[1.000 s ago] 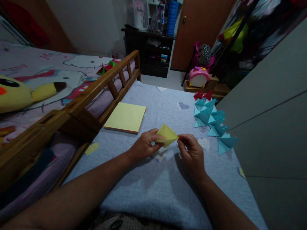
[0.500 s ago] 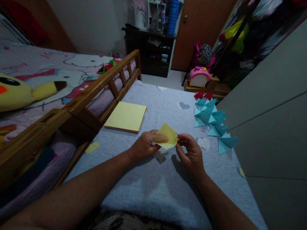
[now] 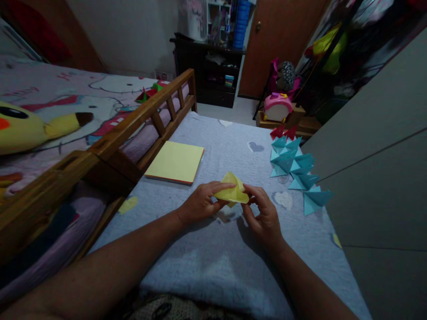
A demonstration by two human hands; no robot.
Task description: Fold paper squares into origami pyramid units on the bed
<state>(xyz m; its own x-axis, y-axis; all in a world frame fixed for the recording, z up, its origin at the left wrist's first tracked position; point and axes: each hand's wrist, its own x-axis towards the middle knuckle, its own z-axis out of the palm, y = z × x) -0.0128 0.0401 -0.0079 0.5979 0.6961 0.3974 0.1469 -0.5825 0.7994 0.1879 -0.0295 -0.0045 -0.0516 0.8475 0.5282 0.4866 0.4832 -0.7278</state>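
Note:
A small folded piece of yellow origami paper (image 3: 236, 192) is held just above the bed, its near layer lifted and bent open. On its left side my left hand (image 3: 204, 200) pinches it, the thumb lying across the top. My right hand (image 3: 262, 211) grips the right edge between thumb and fingers. Left of my hands lies a square stack of paper (image 3: 175, 162) with a pale yellow sheet on top. Over on the right stand several folded light blue paper pieces (image 3: 283, 161), with red folded pieces (image 3: 283, 132) behind them.
The bed has a pale blue quilted cover (image 3: 213, 266). A wooden rail (image 3: 143, 124) runs along its left side, with a second bed and a yellow plush toy (image 3: 33, 129) beyond. Cabinet panels (image 3: 376, 178) border the right. A dark shelf unit (image 3: 207, 71) stands at the back.
The yellow paper has gone from a flat diamond shape to one with its near layer raised and folded over. My right fingers have moved slightly left onto it.

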